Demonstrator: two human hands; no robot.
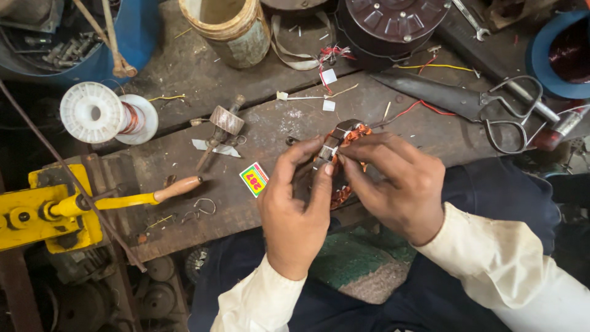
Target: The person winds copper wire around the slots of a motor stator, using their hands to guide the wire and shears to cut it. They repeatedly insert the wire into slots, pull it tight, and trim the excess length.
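My left hand [295, 206] and my right hand [396, 181] together hold a motor stator [342, 161] wound with copper wire, just above the near edge of a worn wooden bench [184, 227]. Thumb and forefinger of each hand pinch at its top, where a small white slip shows between the windings. Red lead wires [418, 107] run from the stator toward the back right. Both sleeves are cream coloured, over dark trousers.
A white spool of copper wire [107, 115] lies at the left. A yellow hand-crank winder [43, 212] with a wooden handle sits at the near left. Large scissors [485, 104], a dark motor housing [393, 24], a small hammer [221, 126] and a small colourful box [254, 179] lie about.
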